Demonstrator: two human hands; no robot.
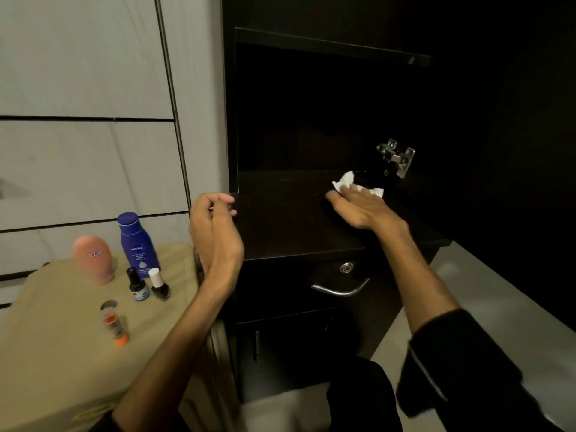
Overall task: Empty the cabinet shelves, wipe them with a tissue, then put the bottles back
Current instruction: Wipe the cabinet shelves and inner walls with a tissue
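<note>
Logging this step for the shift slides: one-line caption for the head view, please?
Right hand presses a tissue on the emptied shelf; bottles wait aside.

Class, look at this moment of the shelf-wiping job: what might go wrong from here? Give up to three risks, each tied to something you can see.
1. The right hand presses the tissue close to the metal hinge; a wide stroke might snag tissue or knuckles.
2. The small bottles stand crowded beside the left forearm, which could topple them.
3. The dark shelf may hide missed dust.
</note>
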